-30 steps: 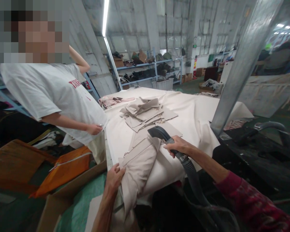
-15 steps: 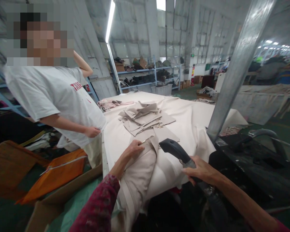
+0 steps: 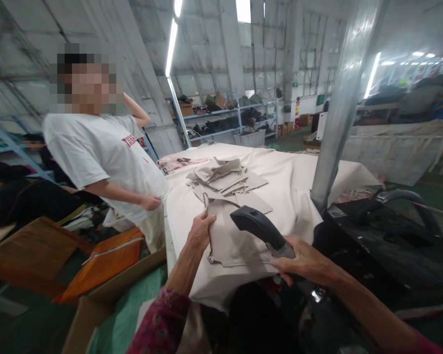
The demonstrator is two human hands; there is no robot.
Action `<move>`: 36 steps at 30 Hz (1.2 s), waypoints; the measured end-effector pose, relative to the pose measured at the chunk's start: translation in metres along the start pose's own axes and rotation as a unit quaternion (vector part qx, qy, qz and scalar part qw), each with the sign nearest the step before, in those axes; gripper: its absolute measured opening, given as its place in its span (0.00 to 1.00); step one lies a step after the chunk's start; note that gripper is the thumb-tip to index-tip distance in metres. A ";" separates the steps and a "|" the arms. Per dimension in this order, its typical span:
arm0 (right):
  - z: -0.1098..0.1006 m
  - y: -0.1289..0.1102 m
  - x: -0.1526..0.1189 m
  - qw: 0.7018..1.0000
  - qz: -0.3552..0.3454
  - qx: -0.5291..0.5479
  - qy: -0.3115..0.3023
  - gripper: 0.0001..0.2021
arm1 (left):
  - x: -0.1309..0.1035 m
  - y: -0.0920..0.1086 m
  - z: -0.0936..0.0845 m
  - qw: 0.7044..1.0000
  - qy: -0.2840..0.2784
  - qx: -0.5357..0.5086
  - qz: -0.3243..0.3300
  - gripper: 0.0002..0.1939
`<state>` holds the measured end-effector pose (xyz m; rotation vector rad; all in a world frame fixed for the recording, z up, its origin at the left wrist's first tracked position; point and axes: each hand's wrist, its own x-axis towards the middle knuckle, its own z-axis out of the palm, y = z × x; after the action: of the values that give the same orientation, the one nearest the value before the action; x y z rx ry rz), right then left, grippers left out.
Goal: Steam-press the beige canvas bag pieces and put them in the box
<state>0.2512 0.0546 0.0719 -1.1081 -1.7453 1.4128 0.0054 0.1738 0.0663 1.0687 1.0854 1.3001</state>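
My left hand (image 3: 201, 233) is closed on the left edge of a beige fabric piece (image 3: 225, 246), where a zipper-like metal strip runs. The piece spreads over the near end of a table covered in off-white cloth (image 3: 284, 182). My right hand (image 3: 297, 258) is wrapped round the grip of a black, curved vacuum hose handle (image 3: 256, 223). Its wide nozzle end hangs over the fabric; whether it touches I cannot tell. Just beyond lies a loose pile of similar beige pieces (image 3: 221, 177), with small metal-looking bits along some edges.
A person in a white T-shirt (image 3: 107, 147) stands at the table's left side. An open carton (image 3: 121, 282) with green sheeting sits at lower left, beside an orange bag (image 3: 107, 255). A metal post (image 3: 332, 118) rises at the right, near a black case-like machine (image 3: 395, 246).
The beige piece, which hung bunched over the near edge, now lies spread on the table. My left hand has turned upright at its edge. The nozzle has shifted left over it.
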 end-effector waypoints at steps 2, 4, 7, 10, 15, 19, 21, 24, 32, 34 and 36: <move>0.007 0.002 0.001 1.000 -0.004 0.015 -0.010 0.07 | -0.015 -0.010 0.005 0.999 -0.019 -0.049 -0.009 0.21; 0.013 0.005 0.004 1.000 -0.011 0.026 -0.013 0.07 | -0.026 -0.016 0.009 0.995 -0.041 -0.095 -0.016 0.23; 0.017 0.008 0.009 0.999 -0.025 0.043 -0.005 0.08 | -0.038 -0.024 0.012 0.991 -0.070 -0.113 -0.011 0.23; 0.016 0.007 0.014 0.998 -0.030 0.048 -0.007 0.10 | -0.047 -0.032 0.013 0.992 -0.072 -0.101 -0.009 0.20; 0.020 -0.001 0.021 1.000 -0.018 0.020 -0.013 0.10 | -0.060 -0.042 0.015 0.995 -0.024 -0.099 0.002 0.17; 0.035 -0.008 0.023 0.999 -0.029 -0.038 -0.003 0.08 | -0.068 -0.047 0.017 0.994 0.022 -0.106 0.015 0.16; 0.043 -0.010 0.023 0.996 -0.029 -0.078 0.018 0.06 | -0.072 -0.050 0.017 0.992 0.037 -0.120 0.016 0.16; 0.050 -0.010 0.021 0.991 -0.037 -0.119 0.038 0.08 | -0.078 -0.057 0.016 0.988 0.045 -0.150 0.006 0.16; 0.041 -0.009 0.018 0.996 -0.017 -0.086 -0.009 0.05 | -0.089 -0.064 0.020 0.984 0.037 -0.176 0.016 0.14; 0.038 -0.010 0.021 0.997 -0.002 -0.063 -0.038 0.07 | -0.089 -0.067 0.019 0.982 0.043 -0.184 0.021 0.15; 0.038 -0.013 0.028 0.998 0.003 -0.035 -0.060 0.11 | -0.089 -0.071 0.018 0.981 0.046 -0.187 0.027 0.15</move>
<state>0.2023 0.0619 0.0745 -1.0852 -1.8900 1.4581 0.0371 0.0848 0.0000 0.7662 0.8386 1.5368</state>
